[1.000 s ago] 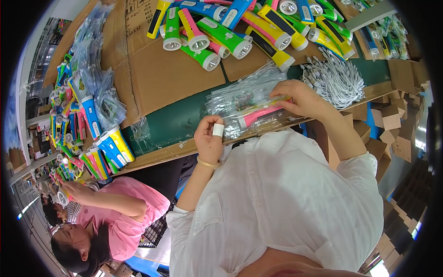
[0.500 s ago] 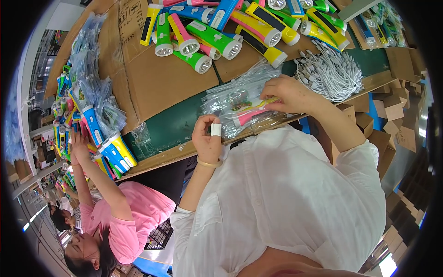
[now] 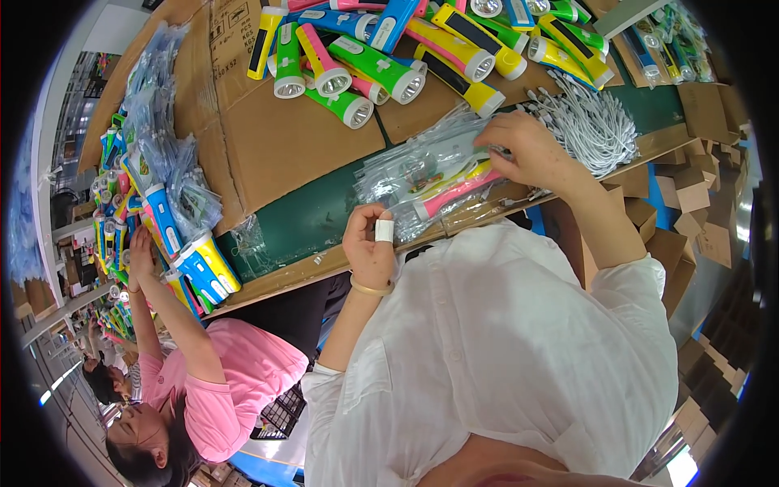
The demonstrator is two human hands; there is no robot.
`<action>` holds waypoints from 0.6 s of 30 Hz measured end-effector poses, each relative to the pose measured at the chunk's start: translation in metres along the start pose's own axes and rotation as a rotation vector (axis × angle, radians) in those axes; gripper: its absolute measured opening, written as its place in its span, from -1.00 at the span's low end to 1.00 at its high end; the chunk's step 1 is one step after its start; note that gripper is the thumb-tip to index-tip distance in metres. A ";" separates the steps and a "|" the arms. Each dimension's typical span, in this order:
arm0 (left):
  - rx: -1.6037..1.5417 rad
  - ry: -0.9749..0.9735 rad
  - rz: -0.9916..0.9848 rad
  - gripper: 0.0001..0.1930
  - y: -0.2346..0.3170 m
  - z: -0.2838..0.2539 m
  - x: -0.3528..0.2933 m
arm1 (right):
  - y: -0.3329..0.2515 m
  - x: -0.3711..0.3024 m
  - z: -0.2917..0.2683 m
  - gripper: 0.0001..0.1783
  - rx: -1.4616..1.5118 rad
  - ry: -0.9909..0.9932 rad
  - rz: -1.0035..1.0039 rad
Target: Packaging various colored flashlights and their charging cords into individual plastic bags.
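Observation:
A pink and yellow flashlight [image 3: 458,193] lies inside a clear plastic bag [image 3: 410,229] at the table's front edge. My left hand [image 3: 371,247], a white wrap on one digit, is closed at the bag's left end and pinches its edge. Over the flashlight's right end, my right hand [image 3: 531,150] has its fingers curled together. A small greyish bit shows at its fingertips, too little to name. Under and behind the bagged flashlight lies a stack of flat clear bags [image 3: 389,174]. The pile of white cables [image 3: 592,134] is just beyond my right hand.
Many coloured flashlights [image 3: 389,69] lie on cardboard [image 3: 300,154] at the back. To the left, a co-worker in pink [image 3: 235,373] reaches toward more flashlights [image 3: 166,223] and bags. Open cardboard boxes [image 3: 669,260] stand at the right, below the table edge.
My right hand has moved up and right, off the flashlight, uncovering more of its yellow side. My left hand has shifted slightly right. The co-worker's arms moved a little.

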State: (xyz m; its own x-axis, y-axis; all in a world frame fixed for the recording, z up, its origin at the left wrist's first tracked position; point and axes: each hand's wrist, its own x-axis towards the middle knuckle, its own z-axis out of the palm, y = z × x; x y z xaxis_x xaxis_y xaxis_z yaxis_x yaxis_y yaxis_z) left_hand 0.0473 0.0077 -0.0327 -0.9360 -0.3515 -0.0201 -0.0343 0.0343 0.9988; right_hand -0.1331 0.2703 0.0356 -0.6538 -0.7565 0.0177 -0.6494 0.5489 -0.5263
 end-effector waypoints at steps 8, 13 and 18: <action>-0.020 0.013 0.031 -0.93 0.004 0.004 0.002 | -0.012 0.003 0.031 -0.86 -0.030 0.003 -0.302; -0.065 0.068 -0.018 -0.95 0.001 -0.003 -0.001 | 0.010 -0.008 0.021 -0.89 -0.018 -0.024 -0.228; -0.134 -0.097 -0.258 -0.69 0.007 -0.007 0.024 | 0.013 -0.008 0.026 -0.89 -0.006 -0.046 -0.258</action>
State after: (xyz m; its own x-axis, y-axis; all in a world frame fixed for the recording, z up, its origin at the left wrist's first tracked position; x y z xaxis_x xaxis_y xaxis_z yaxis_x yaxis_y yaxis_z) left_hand 0.0267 -0.0067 -0.0256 -0.9317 -0.2415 -0.2713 -0.2346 -0.1701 0.9571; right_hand -0.1263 0.2744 0.0060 -0.4482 -0.8869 0.1121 -0.7946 0.3378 -0.5045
